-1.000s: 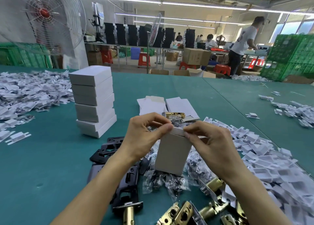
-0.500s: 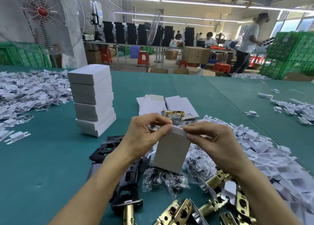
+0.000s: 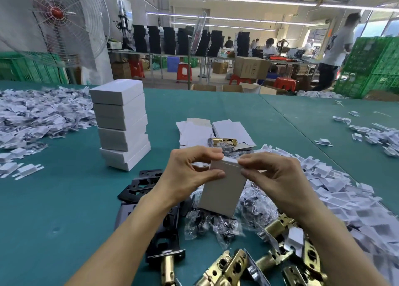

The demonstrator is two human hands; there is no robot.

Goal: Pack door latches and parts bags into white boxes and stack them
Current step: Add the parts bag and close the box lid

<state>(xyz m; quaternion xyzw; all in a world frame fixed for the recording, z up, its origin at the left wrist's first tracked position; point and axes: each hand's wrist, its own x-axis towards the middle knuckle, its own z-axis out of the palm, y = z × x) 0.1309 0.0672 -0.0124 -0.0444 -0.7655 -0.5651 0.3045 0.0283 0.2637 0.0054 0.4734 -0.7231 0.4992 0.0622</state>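
A heap of white paper inserts (image 3: 32,117) spreads along the left edge of the green desk (image 3: 54,210), with a few strays lying just short of a broad stretch of open green cloth at the near left. Right of that stretch stands a stack of white boxes (image 3: 122,123), its edges slightly out of line and its foot well apart from the heap. In front of the stack's right corner lie black plates (image 3: 140,184), partly under the left forearm. The left hand (image 3: 190,175) pinches the upper left corner of a white box (image 3: 222,186) held upright and slightly tilted above a cluster of parts bags (image 3: 216,223). The right hand (image 3: 274,177) pinches the box's upper right corner, so the two hands sit close together at its top end. Behind the box lie flat box blanks (image 3: 194,132) with a brass latch (image 3: 224,142) resting on them, and beyond them green cloth runs to the desk's far edge. Brass latches (image 3: 237,266) crowd the near edge below the hands. A second pile of white inserts (image 3: 345,199) fills the right side, touching the right forearm.
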